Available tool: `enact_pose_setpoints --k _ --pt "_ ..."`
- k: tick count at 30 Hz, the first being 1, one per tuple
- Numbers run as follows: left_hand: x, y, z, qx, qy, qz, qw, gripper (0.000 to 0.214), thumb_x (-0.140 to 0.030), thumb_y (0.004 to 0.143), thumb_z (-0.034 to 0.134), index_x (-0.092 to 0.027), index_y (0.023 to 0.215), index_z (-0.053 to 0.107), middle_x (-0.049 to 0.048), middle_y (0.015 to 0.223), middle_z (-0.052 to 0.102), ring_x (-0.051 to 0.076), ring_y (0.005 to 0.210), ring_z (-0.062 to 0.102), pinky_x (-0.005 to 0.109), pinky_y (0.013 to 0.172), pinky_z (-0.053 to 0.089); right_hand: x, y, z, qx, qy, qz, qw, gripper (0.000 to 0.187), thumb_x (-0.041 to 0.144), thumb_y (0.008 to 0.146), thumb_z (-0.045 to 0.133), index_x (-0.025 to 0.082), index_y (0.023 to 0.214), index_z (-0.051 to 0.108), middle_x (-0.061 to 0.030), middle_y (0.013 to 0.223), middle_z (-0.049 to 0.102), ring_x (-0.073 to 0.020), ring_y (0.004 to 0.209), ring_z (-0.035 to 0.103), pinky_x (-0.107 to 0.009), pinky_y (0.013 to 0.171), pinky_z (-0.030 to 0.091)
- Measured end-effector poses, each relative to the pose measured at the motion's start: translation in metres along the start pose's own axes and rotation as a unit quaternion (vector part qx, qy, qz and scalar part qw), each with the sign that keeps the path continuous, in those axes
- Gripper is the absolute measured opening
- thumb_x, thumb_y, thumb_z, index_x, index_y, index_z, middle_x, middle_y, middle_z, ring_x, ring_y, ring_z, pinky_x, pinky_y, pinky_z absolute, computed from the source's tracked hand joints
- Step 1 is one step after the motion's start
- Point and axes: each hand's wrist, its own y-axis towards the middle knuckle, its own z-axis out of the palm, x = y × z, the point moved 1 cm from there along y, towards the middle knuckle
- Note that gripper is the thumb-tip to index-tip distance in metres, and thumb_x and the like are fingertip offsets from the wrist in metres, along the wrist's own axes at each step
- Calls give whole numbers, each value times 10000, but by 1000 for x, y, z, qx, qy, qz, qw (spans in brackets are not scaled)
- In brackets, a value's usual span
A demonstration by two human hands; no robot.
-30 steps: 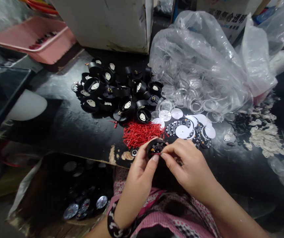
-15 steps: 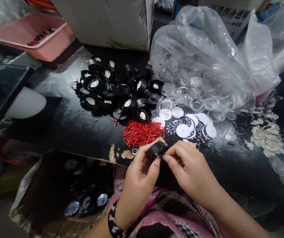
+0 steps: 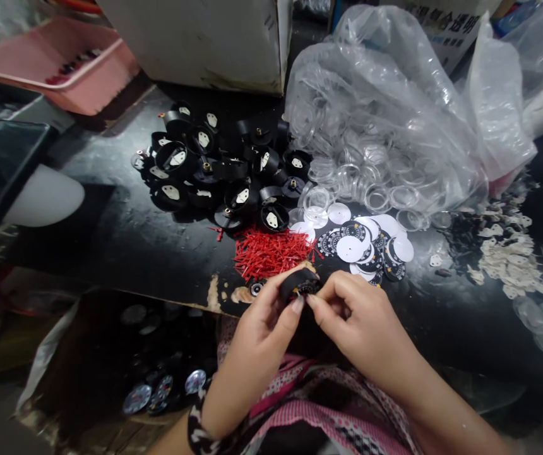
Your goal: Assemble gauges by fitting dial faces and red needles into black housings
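My left hand [image 3: 262,338] is wrapped round a black gauge housing [image 3: 296,284], tilted so its dial face with white markings points toward me and to the right. At the dial, the thumb and forefinger of my right hand [image 3: 359,311] are pinched together. Whatever lies between those fingertips is too small and hidden to make out. Just beyond my hands lies a pile of red pointers [image 3: 271,253]. To its right are loose round dials [image 3: 352,249], some white side up, some black with markings.
More black housings [image 3: 177,158] are heaped at the back. Clear round covers [image 3: 375,198] spill from a plastic bag [image 3: 394,95]. Small whitish plates [image 3: 513,259] lie at the right. A pink bin [image 3: 86,82] stands back left; an open box [image 3: 53,379] with finished-looking gauges [image 3: 137,399] sits below the table edge.
The housing has turned slightly in my left hand, and my left wrist has shifted a little left. My right fingertips stay pinched at the dial.
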Motion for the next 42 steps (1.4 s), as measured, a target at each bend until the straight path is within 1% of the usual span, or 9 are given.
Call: enact_pose_setpoints --k 5,9,14,19,22,26,31,38,42 --pt "6 3 -4 28 -132 -107 985 360 -326 871 672 -379 1225 639 -48 1334 638 197 1301 527 285 1110 386 -6 7 -2 -24 -91 -140 986 105 143 909 543 152 971 628 -58 895 666 -194 840 584 -339 772 401" --pt "12 1 0 -15 -164 -115 980 341 -387 847 691 -374 1188 684 -41 1347 632 206 1334 492 288 1130 365 -8 13 3 -25 -166 -183 969 136 127 909 505 139 830 615 -57 796 633 -191 753 551 -342 718 381" --pt "8 -2 17 -61 -267 -156 949 372 -491 802 701 -307 1124 730 34 1259 690 285 1258 570 383 1056 468 1 17 5 -66 -132 -131 980 137 82 846 514 149 742 573 -14 680 557 -144 627 486 -296 642 375" --pt "11 1 7 -54 -76 -44 995 391 -441 857 659 -375 1242 655 -31 1392 600 223 1374 445 346 1179 291 1 15 -5 -1 -58 -34 998 102 103 855 600 176 784 593 17 711 602 -118 624 521 -255 618 383" --pt "18 8 -2 -43 -70 -60 995 372 -414 862 659 -357 1230 665 -17 1372 618 235 1346 481 373 1158 344 -12 27 -11 50 -21 -51 997 92 130 889 587 188 834 634 14 770 658 -125 698 591 -247 662 430" --pt "18 15 1 -57 -242 -75 966 354 -417 865 651 -259 1179 684 64 1276 676 279 1215 599 407 994 526 -34 72 -14 -69 -182 -78 978 260 153 911 551 135 1158 628 -116 1126 659 -247 1031 607 -370 854 453" --pt "7 17 3 -45 -268 -95 958 174 -295 847 691 -206 997 702 55 1008 750 216 976 695 314 799 599 -54 113 -7 -38 -347 -108 931 361 142 882 571 156 1241 610 -137 1286 601 -324 1099 572 -482 892 425" --pt "7 24 -3 -6 -334 -102 937 313 -365 903 621 -178 1150 666 107 1192 707 250 1111 660 363 978 531 -45 77 -22 -85 -119 -111 983 298 151 937 496 143 1187 658 -136 1127 644 -235 1035 605 -422 907 482" --pt "10 23 -4 -8 -354 -129 926 328 -429 921 574 -182 1089 709 98 1126 736 228 1050 688 325 911 565 -20 44 -9 -9 56 -61 997 348 183 941 513 226 1274 605 -46 959 649 -162 871 624 -339 810 531"
